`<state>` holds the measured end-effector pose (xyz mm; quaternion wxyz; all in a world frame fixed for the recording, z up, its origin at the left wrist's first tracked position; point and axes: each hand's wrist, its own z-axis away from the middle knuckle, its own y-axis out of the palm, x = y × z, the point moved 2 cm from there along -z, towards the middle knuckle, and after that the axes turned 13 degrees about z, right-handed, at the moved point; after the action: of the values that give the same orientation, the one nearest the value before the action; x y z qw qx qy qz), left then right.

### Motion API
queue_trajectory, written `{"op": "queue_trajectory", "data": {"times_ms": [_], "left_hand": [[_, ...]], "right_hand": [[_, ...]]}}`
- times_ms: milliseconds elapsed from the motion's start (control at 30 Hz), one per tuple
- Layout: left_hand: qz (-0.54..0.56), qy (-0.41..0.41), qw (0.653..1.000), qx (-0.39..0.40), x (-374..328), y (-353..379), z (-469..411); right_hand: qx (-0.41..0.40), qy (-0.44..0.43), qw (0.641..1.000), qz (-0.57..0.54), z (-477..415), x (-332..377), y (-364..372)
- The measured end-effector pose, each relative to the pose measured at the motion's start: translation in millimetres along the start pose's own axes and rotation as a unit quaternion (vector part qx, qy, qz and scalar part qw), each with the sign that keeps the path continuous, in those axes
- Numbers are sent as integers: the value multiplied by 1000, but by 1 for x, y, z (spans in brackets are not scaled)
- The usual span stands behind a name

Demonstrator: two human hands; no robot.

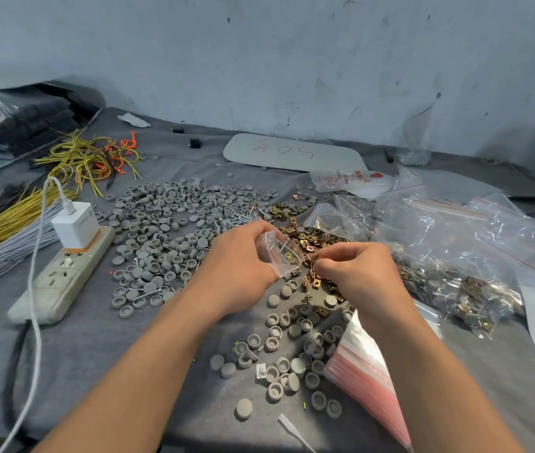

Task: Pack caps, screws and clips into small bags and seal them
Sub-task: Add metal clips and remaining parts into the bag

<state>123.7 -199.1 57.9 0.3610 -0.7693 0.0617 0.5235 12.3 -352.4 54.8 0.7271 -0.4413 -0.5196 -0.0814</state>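
This is a small packing workshop. A worktop (102, 354) draped in grey felt carries loose stock in bulk: a heap of grey caps (168, 223), screws (236, 220) and brass clips (318, 238) toward its middle, a stack of red-striped zip bags (367, 371) near the front edge, and filled bags (455, 256) at the right. Cut wire bundles (1, 230) lie at the left edge beside a power strip (63, 276), below a scuffed, bare wall (292, 60).

Two hands (238, 259) (356, 271), one power strip (63, 276), one white charger (76, 225).
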Motion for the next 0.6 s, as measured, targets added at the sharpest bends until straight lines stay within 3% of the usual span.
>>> {"op": "queue_trajectory", "data": {"times_ms": [100,200,267,467,600], "left_hand": [[8,2,1000,3,0,0,0],[4,-1,1000,2,-1,1,1],[1,-4,1000,1,-3,2,2],[-13,2,1000,8,-8,4,4],[17,8,1000,16,-10,3,6]], "right_hand": [[44,13,991,-122,-1,0,-3],[107,3,961,-255,0,4,-3],[138,-9,947,-291,2,6,-2],[133,-106,964,-204,10,16,7],[80,-161,977,-119,13,23,15]]}}
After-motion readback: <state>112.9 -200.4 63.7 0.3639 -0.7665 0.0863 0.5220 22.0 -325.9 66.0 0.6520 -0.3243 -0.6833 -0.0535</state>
